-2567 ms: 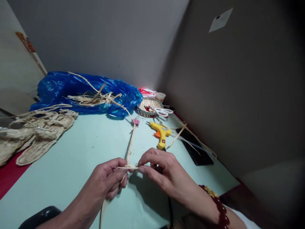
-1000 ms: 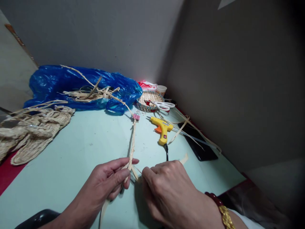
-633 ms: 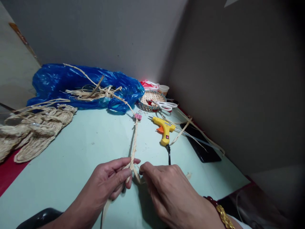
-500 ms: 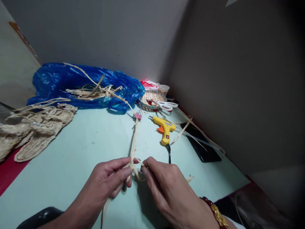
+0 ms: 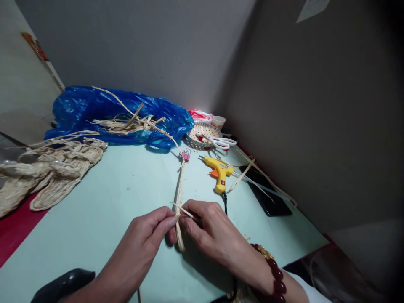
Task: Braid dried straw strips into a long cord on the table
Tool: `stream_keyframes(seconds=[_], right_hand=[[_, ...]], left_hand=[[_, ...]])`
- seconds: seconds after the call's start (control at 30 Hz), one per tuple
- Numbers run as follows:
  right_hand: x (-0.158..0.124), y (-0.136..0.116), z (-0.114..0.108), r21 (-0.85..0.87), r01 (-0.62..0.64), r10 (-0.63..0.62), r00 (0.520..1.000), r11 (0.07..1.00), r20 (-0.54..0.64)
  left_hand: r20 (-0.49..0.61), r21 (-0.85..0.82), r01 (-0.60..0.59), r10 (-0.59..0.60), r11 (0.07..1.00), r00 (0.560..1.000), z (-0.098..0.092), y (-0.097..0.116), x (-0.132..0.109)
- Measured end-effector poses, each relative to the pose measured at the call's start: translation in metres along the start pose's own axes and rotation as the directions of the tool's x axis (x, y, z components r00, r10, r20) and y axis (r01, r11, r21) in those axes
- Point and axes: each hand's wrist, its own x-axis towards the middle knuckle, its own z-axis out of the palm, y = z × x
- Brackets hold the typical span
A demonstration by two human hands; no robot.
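Note:
A pale braid of straw-like strips [image 5: 181, 185] runs from a pink binder clip [image 5: 185, 156] toward me. At its near end, my left hand [image 5: 154, 229] is closed, pinching the braid between thumb and fingers. My right hand [image 5: 206, 225] meets it from the other side, closed on a thin loose strip [image 5: 187, 211] whose tip crosses over the braid. Another flat strip [image 5: 180, 239] hangs down below the fingertips. The fingers partly hide the spot where the strips cross.
A yellow glue gun [image 5: 220, 173] lies right of the braid, near a black phone [image 5: 268, 193]. Behind are a blue plastic bag [image 5: 120, 101] with straw, a woven basket [image 5: 198, 141] and white scissors [image 5: 222, 143]. Woven straw slippers [image 5: 66, 172] lie at left.
My right hand has moved left and up against the left fingertips, bringing its strip across the braid. Another strip now hangs straight below the hands. The view has shifted slightly.

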Motion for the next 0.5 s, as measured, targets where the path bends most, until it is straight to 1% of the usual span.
stream_keyframes(seconds=[0.07, 0.13, 0.27, 0.4, 0.43, 0.5], right_hand=[[-0.003, 0.000, 0.000, -0.047, 0.011, -0.012, 1.000, 0.999, -0.005], [-0.006, 0.000, 0.001, -0.116, -0.010, 0.008, 1.000, 0.993, -0.012], [-0.013, -0.003, -0.001, -0.171, -0.044, 0.039, 0.999, 0.984, -0.034], [-0.026, -0.009, -0.007, -0.217, -0.040, 0.004, 0.987, 0.975, -0.161], [-0.030, -0.010, -0.007, -0.221, -0.023, -0.024, 0.978, 0.975, -0.207], [-0.037, -0.010, -0.002, -0.204, 0.060, -0.115, 0.956, 0.977, -0.271]], left_hand=[[-0.012, 0.020, -0.009, 0.009, 1.000, 1.000, -0.001, 0.001, 0.003], [-0.013, 0.003, 0.001, -0.001, 1.000, 1.000, -0.002, 0.001, 0.006], [0.009, -0.095, 0.073, -0.072, 0.993, 0.997, -0.003, 0.001, 0.008], [-0.017, -0.220, 0.091, -0.097, 0.971, 0.995, -0.003, -0.003, 0.008], [-0.016, -0.235, 0.092, -0.098, 0.968, 0.995, -0.003, -0.004, 0.008], [-0.017, -0.230, 0.096, -0.103, 0.968, 0.995, -0.002, -0.006, 0.008]])
